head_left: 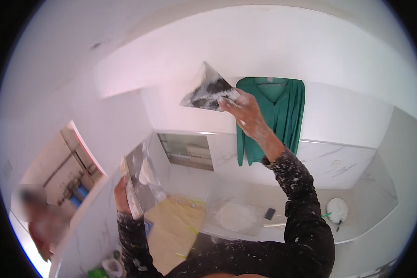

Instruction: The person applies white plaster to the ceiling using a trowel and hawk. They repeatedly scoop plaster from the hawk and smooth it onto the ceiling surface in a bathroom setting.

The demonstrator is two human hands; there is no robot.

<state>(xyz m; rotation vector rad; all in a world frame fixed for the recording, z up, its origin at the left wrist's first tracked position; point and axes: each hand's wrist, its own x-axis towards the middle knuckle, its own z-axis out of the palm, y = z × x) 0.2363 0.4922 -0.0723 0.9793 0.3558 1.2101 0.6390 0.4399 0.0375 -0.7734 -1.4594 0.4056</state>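
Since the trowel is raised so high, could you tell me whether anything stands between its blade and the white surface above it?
Nothing visible does. The right hand holds the trowel up against the white wall near the ceiling, with its blade apparently at the surface. The green shirt hangs off to the right, and the left hand keeps the plaster board lower down.

The right hand (248,111) is raised high on an outstretched arm, its fingers (228,103) curled shut in a grip, skin dusted white. The left hand (121,194) sits lower and nearer the body, forearm upright, fingers closed in a grip too. Both arms wear dark, white-spattered sleeves.
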